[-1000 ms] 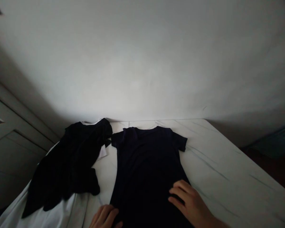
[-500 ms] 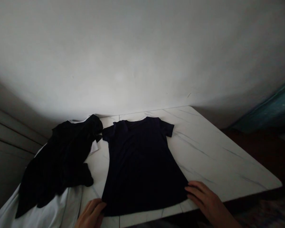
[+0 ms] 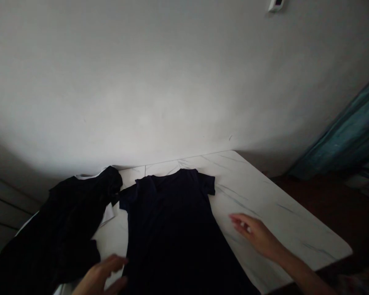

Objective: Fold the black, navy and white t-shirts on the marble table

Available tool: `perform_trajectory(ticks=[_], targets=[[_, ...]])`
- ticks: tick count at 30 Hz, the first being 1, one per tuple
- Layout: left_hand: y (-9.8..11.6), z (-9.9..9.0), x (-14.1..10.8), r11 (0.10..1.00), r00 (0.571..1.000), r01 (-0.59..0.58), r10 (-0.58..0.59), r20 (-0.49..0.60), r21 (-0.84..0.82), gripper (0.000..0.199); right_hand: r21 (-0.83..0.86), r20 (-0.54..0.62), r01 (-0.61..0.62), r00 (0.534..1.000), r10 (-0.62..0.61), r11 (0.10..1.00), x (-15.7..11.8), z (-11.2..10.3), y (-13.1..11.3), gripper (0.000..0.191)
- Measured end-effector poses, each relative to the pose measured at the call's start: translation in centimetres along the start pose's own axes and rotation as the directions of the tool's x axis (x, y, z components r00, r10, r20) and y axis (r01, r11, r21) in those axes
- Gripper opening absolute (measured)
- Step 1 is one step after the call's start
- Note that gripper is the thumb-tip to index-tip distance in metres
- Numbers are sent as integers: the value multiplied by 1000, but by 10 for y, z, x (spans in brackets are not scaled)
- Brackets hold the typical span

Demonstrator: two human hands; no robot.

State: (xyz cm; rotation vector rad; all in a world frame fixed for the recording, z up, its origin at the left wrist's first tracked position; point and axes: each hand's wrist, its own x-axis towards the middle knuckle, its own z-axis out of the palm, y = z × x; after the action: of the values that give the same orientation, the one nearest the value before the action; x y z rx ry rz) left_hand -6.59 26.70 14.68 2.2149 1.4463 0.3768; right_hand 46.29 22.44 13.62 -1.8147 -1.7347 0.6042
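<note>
From the head camera, you are looking down at a navy short-sleeved T-shirt lying flat on a white marble-patterned table. Its collar points away from you, its sleeves spread to either side, and its hem runs out of view at the bottom of the frame. The cloth looks smooth, with no big folds visible, though the low light hides fine detail.

Your left hand sits low in the view, open and empty, with its fingers spread and reaching toward the shirt's left edge, just beside it or barely touching; you can't be sure which. Your right hand is open and empty too, fingers loosely curved, palm down, held over the table to the right of the shirt and apart from it, with your forearm angling in from the lower right.

A bunched black garment with a white collar lies just left of the shirt.
</note>
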Motion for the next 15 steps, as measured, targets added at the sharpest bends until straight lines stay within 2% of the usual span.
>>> perform_trajectory(ticks=[1, 4, 7, 10, 12, 15], targets=[[2, -13, 31, 1000, 1000, 4, -4, -5, 5, 32, -23, -28, 20, 999, -20, 1000, 35, -4, 2, 37], [4, -42, 132, 997, 992, -42, 50, -115, 71, 40, -189, -73, 42, 996, -56, 981, 143, -7, 2, 36], [-3, -51, 220, 983, 980, -3, 39, -193, 182, 39, -303, -66, -19, 998, -1, 953, 225, 3, -7, 33], [-17, -45, 273, 972, 986, 98, -66, -150, 216, 40, -299, 12, -5, 1000, 9, 954, 270, 20, -17, 25], [-28, -39, 291, 968, 988, 138, -120, -99, 211, 38, -247, 62, 7, 998, 9, 969, 284, 30, -20, 26], [-41, -35, 305, 974, 991, 137, -135, -25, 178, 29, -138, 203, 6, 979, 23, 990, 294, 37, -18, 23]])
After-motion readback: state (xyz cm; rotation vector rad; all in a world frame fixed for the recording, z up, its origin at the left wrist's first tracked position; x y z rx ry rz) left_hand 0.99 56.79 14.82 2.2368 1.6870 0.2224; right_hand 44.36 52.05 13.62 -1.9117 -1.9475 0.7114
